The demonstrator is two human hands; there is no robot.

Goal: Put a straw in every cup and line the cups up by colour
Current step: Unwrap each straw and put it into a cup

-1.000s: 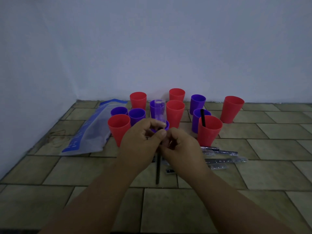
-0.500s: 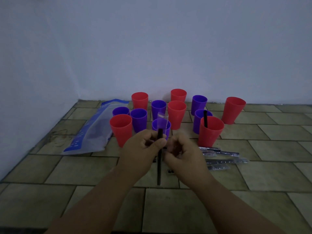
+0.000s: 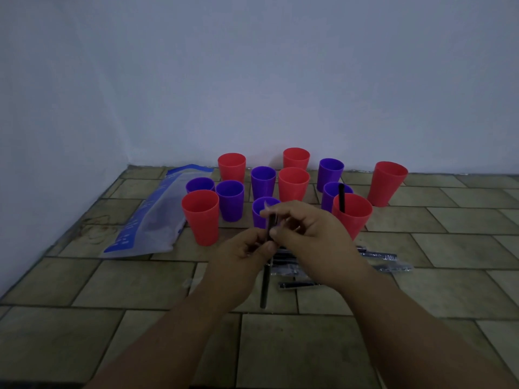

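Black straw upright between both hands, its lower end hanging below them over the floor. Purple cup sits just behind the fingers, partly hidden; red cup with a straw in it stands beyond the right hand. Wrapped straws lie under the right wrist. Left hand pinches the straw; right fingertips pinch a clear wrapper at its top

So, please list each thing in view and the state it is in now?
Red cup nearest the right hand: upright, holds a black straw.
Other cups: upright, no straw seen.
Black straw in hands: held by left hand and right hand.
Wrapped straws: lying on floor.
Plastic bag: lying flat.
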